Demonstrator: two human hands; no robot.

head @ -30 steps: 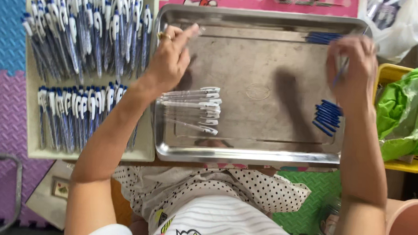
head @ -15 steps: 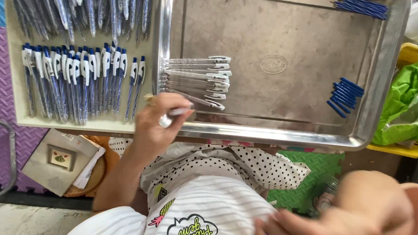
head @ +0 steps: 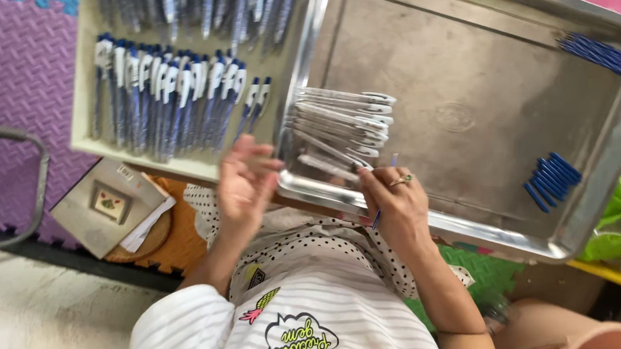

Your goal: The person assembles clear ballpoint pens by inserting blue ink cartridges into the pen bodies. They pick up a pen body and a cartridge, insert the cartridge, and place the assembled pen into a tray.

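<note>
While both hands sat right at the near rim of the metal tray (head: 463, 228), the right hand (head: 394, 204) had its fingers pinched together on a thin blue pen piece (head: 384, 192), a refill or barrel by the look of it, though too slim in the shot to be sure. It stood nearly upright, poking out above and below the fingers, just beside the stack of white pen bodies (head: 341, 126) lying in the tray's near-left corner. The left hand (head: 246, 185) was blurry; the fingers looked curled loosely, and something pale may have been between them, but honestly it couldn't be told whether it gripped anything.

Handling-wise, those parts looked super light, stiff plastic, smooth and probably a bit slippery, so a fingertip pinch around the middle seemed the sane way to hold one. Squeeze hard and a thin tube like that would likely flex or shoot out.

More small blue parts (head: 554, 180) lay toward the tray's right side, another bunch (head: 596, 55) sat in the far corner, and finished blue-and-white pens (head: 173, 96) were lined up in the shallow cream box (head: 148, 160) to the left.
</note>
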